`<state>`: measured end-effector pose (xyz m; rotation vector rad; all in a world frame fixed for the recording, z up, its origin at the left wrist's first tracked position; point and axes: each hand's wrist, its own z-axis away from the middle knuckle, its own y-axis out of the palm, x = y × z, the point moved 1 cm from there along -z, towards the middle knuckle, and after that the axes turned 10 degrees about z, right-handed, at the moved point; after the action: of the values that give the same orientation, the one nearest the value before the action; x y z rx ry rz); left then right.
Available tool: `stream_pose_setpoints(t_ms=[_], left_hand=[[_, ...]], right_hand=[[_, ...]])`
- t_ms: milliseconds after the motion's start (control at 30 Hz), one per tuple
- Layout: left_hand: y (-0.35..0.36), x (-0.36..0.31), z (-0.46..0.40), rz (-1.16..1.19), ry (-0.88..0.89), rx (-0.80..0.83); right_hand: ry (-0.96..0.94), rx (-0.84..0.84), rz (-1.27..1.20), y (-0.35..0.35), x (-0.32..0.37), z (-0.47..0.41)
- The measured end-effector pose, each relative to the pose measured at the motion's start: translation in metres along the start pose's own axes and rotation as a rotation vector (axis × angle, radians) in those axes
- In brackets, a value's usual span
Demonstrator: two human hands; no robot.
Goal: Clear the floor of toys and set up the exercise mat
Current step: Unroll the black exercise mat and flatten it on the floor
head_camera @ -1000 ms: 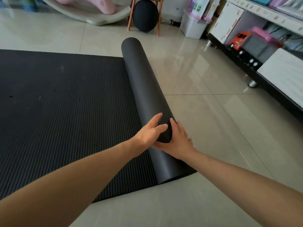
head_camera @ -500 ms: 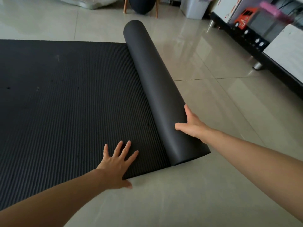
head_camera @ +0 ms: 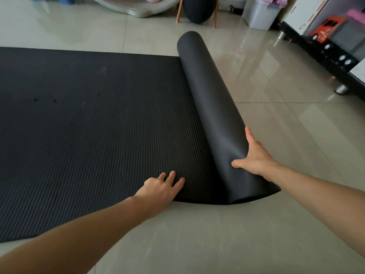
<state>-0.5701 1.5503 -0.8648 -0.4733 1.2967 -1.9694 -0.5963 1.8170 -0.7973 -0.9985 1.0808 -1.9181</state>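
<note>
A black exercise mat (head_camera: 94, 123) is seen spread ribbed side up over most of the left half of the tiled floor (head_camera: 286, 135), with its right portion not yet flattened and wound into a smooth roll (head_camera: 215, 107) that runs from near the person to far across the tiles. The left hand (head_camera: 161, 187) is laid palm down on the flat ribbed surface at the mat's near edge, just beside the roll, fingers spread loosely and nothing gripped. The right hand (head_camera: 254, 157) is pressed open against the right flank of the roll near its near end, thumb on the roll's upper face and fingers laid along its side; the roll is touched, not enclosed. The near corner of the mat is seen slightly curled at the roll's end. At the far wall a grey slide base (head_camera: 138, 7), a dark ball (head_camera: 197, 9) between wooden legs and a grey bin (head_camera: 258, 13) are visible; on the low black shelf (head_camera: 335, 64) at right an orange toy truck (head_camera: 325, 30) is seen, blurred
</note>
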Motion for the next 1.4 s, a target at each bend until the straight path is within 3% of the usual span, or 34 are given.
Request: stream_pose_setpoints(t_ms=[667, 1267, 1400], left_hand=[[0.032, 0.175, 0.155, -0.044, -0.225, 0.01], [0.069, 0.25, 0.269, 0.187, -0.558, 0.014], [0.077, 0.242, 0.252, 0.438, -0.682, 0.101]], right_hand=[[-0.168, 0.171, -0.278, 0.087, 0.178, 0.038], [-0.282, 0.319, -0.464, 0.156, 0.269, 0.097], [-0.298, 0.352, -0.473, 0.158, 0.262, 0.097]])
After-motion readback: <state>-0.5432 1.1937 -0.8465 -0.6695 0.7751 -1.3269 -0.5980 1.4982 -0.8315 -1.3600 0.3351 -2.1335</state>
